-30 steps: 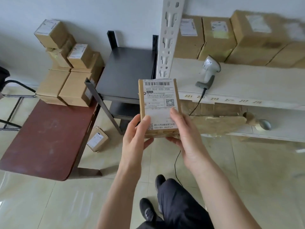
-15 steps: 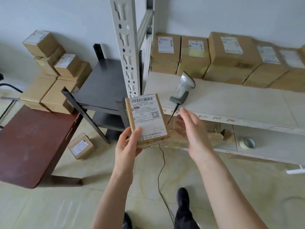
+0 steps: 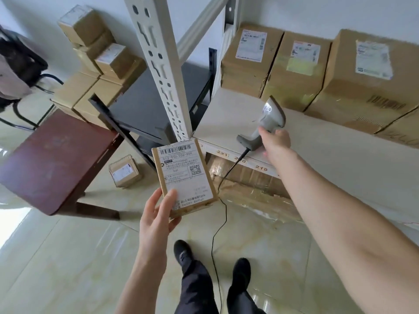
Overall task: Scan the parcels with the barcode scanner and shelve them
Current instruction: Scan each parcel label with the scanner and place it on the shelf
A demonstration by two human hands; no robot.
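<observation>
My left hand (image 3: 158, 214) holds a flat cardboard parcel (image 3: 183, 175) by its lower corner, with the white barcode label facing up. The parcel hangs in the air in front of the white shelf's corner. The grey barcode scanner (image 3: 271, 112) lies on the white shelf board (image 3: 226, 116) with its head pointing toward the wall. At the scanner's handle my right hand (image 3: 275, 141) has its thumb over the top and its fingers curled behind. The scanner's black cable (image 3: 217, 223) drops to the floor.
Three large labelled cartons (image 3: 249, 64) line the back of the shelf. A white slotted upright (image 3: 158, 64) stands just behind the parcel. To the left are a black rack (image 3: 145, 105), stacked boxes (image 3: 99, 64), a dark red table (image 3: 52, 159) and a small box on the floor (image 3: 124, 172).
My right hand let go of the parcel and reached to the scanner on the shelf. The left hand alone now holds the parcel. I have stepped closer to the shelf.
</observation>
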